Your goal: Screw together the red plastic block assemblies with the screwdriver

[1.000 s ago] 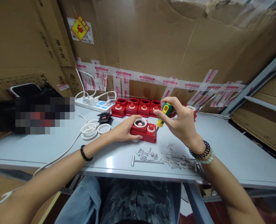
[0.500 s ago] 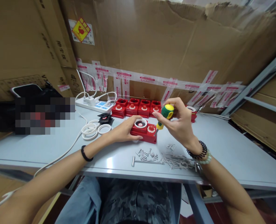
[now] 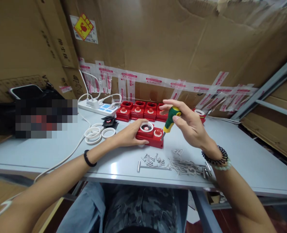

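My left hand grips the left end of a red box lying on the table, thumb along its near side. A white ring sits around the box's dark round opening, and a red button is to its right. In my right hand is a green and yellow screwdriver. The thumb rests on its handle and the fingers are loosely curled over it, partly spread. Its tip meets the box's right-hand corner; any screw head there is too small to make out.
Several loose screws, a metal T-shaped bar and a pile of small metal parts lie in front. More red boxes line the back. White rings, a black piece and a power strip are left.
My right hand has shifted slightly right and its fingers have loosened and spread around the screwdriver handle. The screwdriver tip stays at the box's corner. My left hand keeps its hold.
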`<control>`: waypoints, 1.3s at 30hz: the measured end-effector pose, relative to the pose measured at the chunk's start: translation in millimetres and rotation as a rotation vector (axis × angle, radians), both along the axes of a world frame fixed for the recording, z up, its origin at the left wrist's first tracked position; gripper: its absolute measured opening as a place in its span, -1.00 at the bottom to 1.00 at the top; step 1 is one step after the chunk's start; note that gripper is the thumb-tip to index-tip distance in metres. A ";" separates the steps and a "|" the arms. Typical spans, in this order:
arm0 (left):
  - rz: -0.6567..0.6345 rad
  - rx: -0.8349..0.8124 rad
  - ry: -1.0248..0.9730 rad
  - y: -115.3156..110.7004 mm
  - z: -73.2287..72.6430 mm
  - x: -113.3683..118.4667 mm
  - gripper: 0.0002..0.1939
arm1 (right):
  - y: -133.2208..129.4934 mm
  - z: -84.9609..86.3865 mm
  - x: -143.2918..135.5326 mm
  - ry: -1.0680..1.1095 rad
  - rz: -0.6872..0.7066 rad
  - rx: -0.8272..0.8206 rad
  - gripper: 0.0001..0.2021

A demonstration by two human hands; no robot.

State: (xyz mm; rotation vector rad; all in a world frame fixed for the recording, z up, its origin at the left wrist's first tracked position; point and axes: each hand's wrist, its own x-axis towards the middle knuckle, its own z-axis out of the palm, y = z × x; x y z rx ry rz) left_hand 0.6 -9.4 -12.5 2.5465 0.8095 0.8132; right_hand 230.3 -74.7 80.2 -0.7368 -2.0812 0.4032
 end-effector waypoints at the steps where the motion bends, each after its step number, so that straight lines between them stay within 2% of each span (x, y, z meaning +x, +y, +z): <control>1: 0.001 0.001 0.000 -0.2 0.2 0.1 -0.26 | -0.1 1.0 0.9 -0.009 -0.010 -0.008 -0.61; 3: 0.001 0.003 0.004 -0.5 0.5 0.2 -0.26 | 0.3 2.2 0.9 -0.010 -0.066 0.005 -0.61; 7: -0.008 0.009 0.008 -0.3 0.5 0.4 -0.27 | 1.2 3.4 -3.0 -0.014 -0.222 0.135 -0.66; 21: 0.003 -0.011 -0.010 -2.3 2.3 1.7 -0.28 | 6.0 -3.8 -13.8 0.065 -0.483 0.352 -0.80; 24: 0.002 -0.021 -0.002 -2.7 3.5 1.7 -0.25 | 7.7 1.6 -22.8 -0.012 -0.550 0.399 -0.87; 27: 0.005 -0.034 0.007 -4.1 5.0 1.4 -0.26 | 11.7 9.4 -31.5 -0.180 -0.695 0.422 -0.90; 30: 0.009 -0.035 0.009 -5.4 5.6 0.6 -0.27 | 14.3 14.8 -36.3 -0.344 -0.848 0.437 -0.82; 31: 0.007 -0.032 0.006 -5.6 5.6 0.3 -0.27 | 14.0 15.9 -36.7 -0.373 -0.848 0.431 -0.77; 33: 0.004 -0.026 -0.002 -5.4 5.2 0.1 -0.27 | 11.1 18.0 -35.1 -0.392 -0.738 0.391 -0.73; 37: 0.004 -0.023 -0.012 -4.2 4.5 0.4 -0.26 | 0.6 28.6 -23.6 -0.471 -0.333 0.210 -0.69; 39: 0.003 -0.023 -0.011 -3.9 4.5 0.5 -0.27 | -3.3 38.4 -15.9 -0.545 -0.197 0.119 -0.68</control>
